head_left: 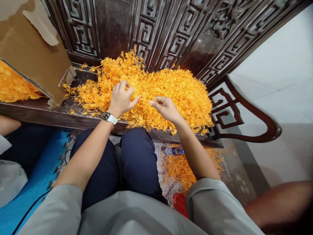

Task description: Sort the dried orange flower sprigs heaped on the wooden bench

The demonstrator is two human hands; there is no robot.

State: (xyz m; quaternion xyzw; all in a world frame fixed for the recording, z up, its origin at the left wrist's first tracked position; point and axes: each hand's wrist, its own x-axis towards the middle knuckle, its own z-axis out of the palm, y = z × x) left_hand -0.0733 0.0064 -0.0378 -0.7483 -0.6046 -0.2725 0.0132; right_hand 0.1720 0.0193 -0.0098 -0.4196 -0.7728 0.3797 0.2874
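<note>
A big heap of small orange plastic pieces (176, 88) lies on the seat of a dark carved wooden bench (61, 112). My left hand (121, 99), with a white watch at the wrist, rests on the heap with fingers curled and thumb pinching a thin orange piece (144, 98). My right hand (164, 107) is just to its right, fingers pinched on the other end of the same strand. Both hands sit at the front middle of the heap.
A cardboard box (31, 55) with more orange pieces stands at the left on the bench. More orange pieces (181, 169) and a plastic bottle (174, 151) lie on the floor below. The bench armrest (244, 114) curves at the right. Another person's arm (8, 124) shows at the left edge.
</note>
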